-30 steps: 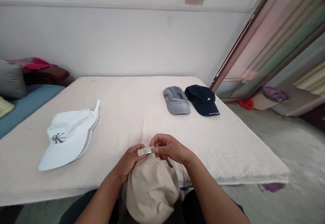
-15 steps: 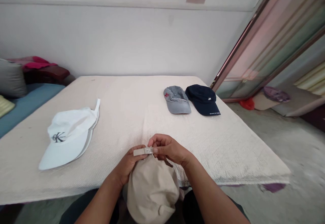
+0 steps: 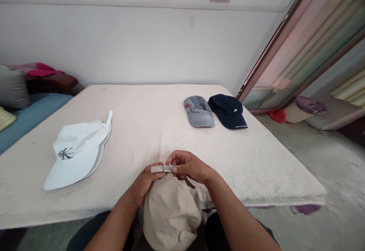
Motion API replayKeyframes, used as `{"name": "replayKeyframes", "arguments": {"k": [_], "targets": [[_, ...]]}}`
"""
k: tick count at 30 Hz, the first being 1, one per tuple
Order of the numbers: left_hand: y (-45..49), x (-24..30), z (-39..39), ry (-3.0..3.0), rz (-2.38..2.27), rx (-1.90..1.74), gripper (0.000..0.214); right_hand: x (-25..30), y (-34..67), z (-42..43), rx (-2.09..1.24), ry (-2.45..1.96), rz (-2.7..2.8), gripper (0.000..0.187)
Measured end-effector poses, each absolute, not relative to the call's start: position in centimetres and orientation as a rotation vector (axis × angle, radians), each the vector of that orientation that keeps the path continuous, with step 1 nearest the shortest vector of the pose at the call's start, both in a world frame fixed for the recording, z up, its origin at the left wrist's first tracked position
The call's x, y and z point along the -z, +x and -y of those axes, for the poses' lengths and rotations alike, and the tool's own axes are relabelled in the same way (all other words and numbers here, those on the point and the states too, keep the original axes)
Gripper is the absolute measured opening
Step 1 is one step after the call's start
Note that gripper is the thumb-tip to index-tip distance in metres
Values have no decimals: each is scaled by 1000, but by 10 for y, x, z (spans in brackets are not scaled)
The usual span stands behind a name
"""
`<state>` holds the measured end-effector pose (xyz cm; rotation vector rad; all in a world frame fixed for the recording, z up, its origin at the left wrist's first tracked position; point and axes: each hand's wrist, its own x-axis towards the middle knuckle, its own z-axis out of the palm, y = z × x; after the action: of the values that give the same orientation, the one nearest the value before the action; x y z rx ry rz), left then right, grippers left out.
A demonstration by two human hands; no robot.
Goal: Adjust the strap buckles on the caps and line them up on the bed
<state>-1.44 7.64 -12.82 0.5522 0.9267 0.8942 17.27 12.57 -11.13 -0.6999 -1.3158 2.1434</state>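
A beige cap (image 3: 171, 213) hangs at the table's near edge above my lap, its back strap (image 3: 157, 169) and metal buckle (image 3: 167, 168) uppermost. My left hand (image 3: 145, 184) grips the strap side, thumb and fingers closed just under the strap's loose end. With thumb and forefinger, my right hand (image 3: 189, 166) pinches the strap at the right of the buckle. The cap's brim is hidden below. White caps (image 3: 76, 148), one stacked in another, lie on the left. Farther off at the right, a grey cap (image 3: 199, 111) touches a navy cap (image 3: 228, 110).
A cream cloth covers the table (image 3: 142, 122), which meets a white wall (image 3: 128, 46). To the left is a blue seat (image 3: 37, 110) with a grey cushion (image 3: 13, 87). A glass sliding door (image 3: 285, 61) and a bin (image 3: 302, 109) stand at the right.
The strap and buckle have shifted very slightly to the right between my hands. Both hands keep their hold, and the other caps have not moved.
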Motion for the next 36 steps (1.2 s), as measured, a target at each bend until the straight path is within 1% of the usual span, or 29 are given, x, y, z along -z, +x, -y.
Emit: {"name": "replayKeyframes", "arguments": {"k": [3, 5, 9, 11, 15, 19, 24, 29, 36], "targets": [[-16, 129, -76, 514, -1083, -890, 33, 113, 173, -126, -2164, -668, 1326, 23], [-16, 130, -76, 513, -1101, -883, 35, 114, 173, -127, -2170, -661, 1346, 23], [-14, 130, -74, 544, -885, -864, 21, 113, 172, -126, -2137, -703, 1381, 22], [-14, 129, -74, 521, -800, -869, 17, 112, 172, -125, -2131, -712, 1374, 21], [-15, 128, -74, 477, -791, -906, 14, 112, 175, -124, -2151, -738, 1337, 21], [-16, 126, -74, 454, -843, -945, 9, 116, 179, -125, -2163, -790, 1373, 17], [-17, 125, -73, 486, -836, -900, 19, 117, 178, -126, -2194, -702, 1312, 22], [-18, 129, -73, 463, -992, -906, 30, 115, 176, -126, -2198, -631, 1280, 24], [-16, 132, -74, 507, -916, -841, 33, 110, 175, -125, -2243, -647, 1335, 23]]}}
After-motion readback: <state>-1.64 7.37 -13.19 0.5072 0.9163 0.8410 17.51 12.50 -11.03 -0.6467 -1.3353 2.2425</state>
